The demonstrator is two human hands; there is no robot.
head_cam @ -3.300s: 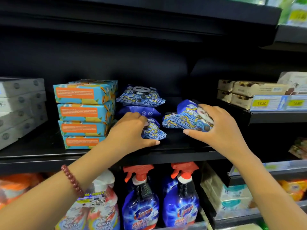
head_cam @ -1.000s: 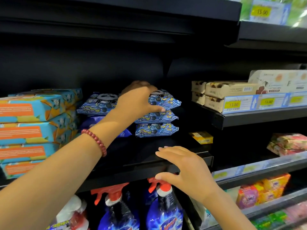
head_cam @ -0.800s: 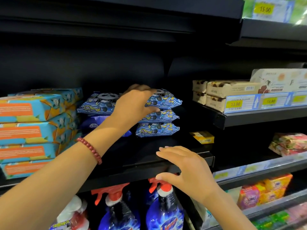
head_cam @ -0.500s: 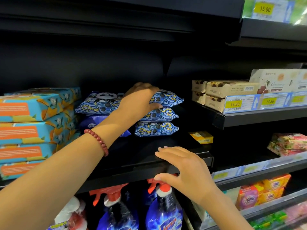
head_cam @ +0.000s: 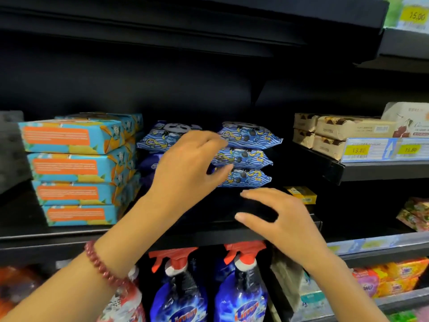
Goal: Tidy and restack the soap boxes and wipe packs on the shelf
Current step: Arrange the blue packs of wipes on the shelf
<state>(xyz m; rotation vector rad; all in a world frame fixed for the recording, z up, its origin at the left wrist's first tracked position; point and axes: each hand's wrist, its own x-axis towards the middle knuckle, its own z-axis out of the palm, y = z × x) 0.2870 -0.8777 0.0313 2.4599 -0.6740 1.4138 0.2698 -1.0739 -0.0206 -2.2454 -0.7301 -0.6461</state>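
Observation:
Several blue-and-orange soap boxes stand stacked at the left of the black shelf. Beside them sit two piles of blue patterned wipe packs: a left pile partly hidden by my hand, and a right pile of three. My left hand hovers in front of the piles with loosely curled fingers, holding nothing. My right hand floats over the shelf's front edge, fingers spread and empty.
A small yellow box lies on the shelf to the right of the packs. Beige boxes with price tags fill the right shelf. Spray bottles stand on the shelf below. Grey boxes sit at far left.
My left hand has come off the top pack of the right pile and drawn back toward me. My right hand has lifted slightly from the shelf edge.

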